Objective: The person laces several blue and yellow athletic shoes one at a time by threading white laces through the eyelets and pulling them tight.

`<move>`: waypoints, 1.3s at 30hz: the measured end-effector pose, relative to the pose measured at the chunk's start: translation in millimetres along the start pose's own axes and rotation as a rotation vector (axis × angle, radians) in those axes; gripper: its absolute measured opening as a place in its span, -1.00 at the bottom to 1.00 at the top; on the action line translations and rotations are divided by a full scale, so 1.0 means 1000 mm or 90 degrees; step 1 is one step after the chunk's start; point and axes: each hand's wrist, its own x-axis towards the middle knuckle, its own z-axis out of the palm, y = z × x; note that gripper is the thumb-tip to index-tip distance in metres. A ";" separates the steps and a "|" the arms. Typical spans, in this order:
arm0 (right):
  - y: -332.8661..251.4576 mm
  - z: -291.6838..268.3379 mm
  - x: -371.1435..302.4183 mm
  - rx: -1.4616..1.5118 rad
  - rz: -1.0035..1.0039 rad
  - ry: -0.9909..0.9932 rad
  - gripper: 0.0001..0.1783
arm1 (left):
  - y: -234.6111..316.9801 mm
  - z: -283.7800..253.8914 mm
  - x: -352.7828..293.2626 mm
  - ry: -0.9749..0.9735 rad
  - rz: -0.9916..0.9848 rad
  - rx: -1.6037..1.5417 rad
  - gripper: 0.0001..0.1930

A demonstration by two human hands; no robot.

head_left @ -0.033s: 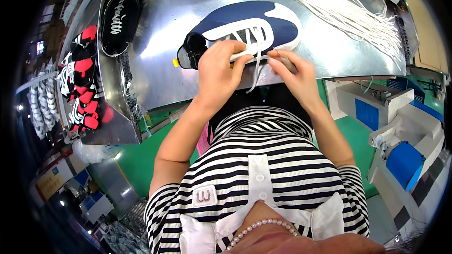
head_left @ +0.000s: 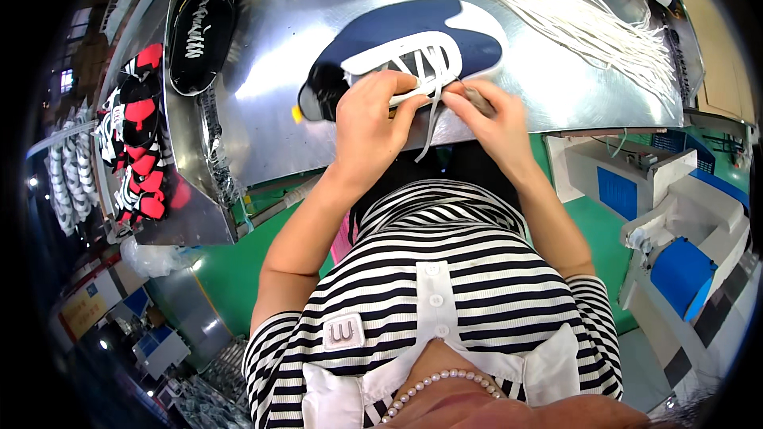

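Observation:
A navy and white shoe (head_left: 385, 25) lies on its side on the metal table, toe to the right. White shoelace (head_left: 433, 57) crosses its eyelets, and a loose lace end (head_left: 428, 137) hangs toward me over the table edge. My left hand (head_left: 373, 115) is closed, thumb and fingers pinching the shoe's near eyelet edge by the lace. Close beside it, my right hand (head_left: 494, 117) is closed around a small tool with a rounded grey-brown handle (head_left: 479, 101). Its tip is hidden at the eyelets, between my hands.
White laces (head_left: 556, 20) lie in a long bundle at the far right of the metal table (head_left: 266, 131). Black shoes (head_left: 199, 41) line the left edge. Red, black and white shoe pieces (head_left: 143, 139) are stacked further left. White and blue machines (head_left: 687, 274) stand at right.
My right hand has shifted slightly left, closer to my left hand and the eyelets. The shoe has tilted a little, and the hanging lace end has moved slightly.

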 end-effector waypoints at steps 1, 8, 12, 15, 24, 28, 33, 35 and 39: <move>0.004 0.006 0.004 0.057 0.029 -0.025 -0.79 | 0.002 0.001 0.001 0.003 0.009 -0.009 -0.79; -0.017 -0.006 -0.018 0.347 0.344 -0.303 -0.98 | -0.003 -0.006 0.002 0.004 0.045 0.010 -0.79; -0.034 -0.009 -0.022 0.198 0.156 -0.413 -0.93 | -0.015 0.003 0.004 -0.048 0.000 0.047 -0.78; -0.030 -0.009 -0.018 0.106 0.009 -0.412 -0.86 | -0.028 0.005 0.008 -0.115 -0.033 0.061 -0.77; 0.009 0.012 0.052 0.008 -0.115 -0.022 -0.84 | -0.037 -0.003 0.023 -0.297 -0.182 -0.036 -0.66; 0.014 0.015 0.053 -0.010 -0.141 -0.005 -0.85 | -0.037 -0.005 0.024 -0.313 -0.242 -0.102 -0.63; 0.015 0.019 0.052 -0.037 -0.125 0.008 -0.83 | -0.034 0.008 0.021 -0.211 -0.212 -0.058 -0.69; 0.013 0.021 0.052 -0.019 -0.120 0.030 -0.81 | -0.031 0.008 0.023 -0.237 -0.237 -0.025 -0.69; 0.002 0.010 0.031 0.011 -0.024 0.038 -0.80 | -0.034 0.011 0.020 -0.210 -0.193 0.028 -0.67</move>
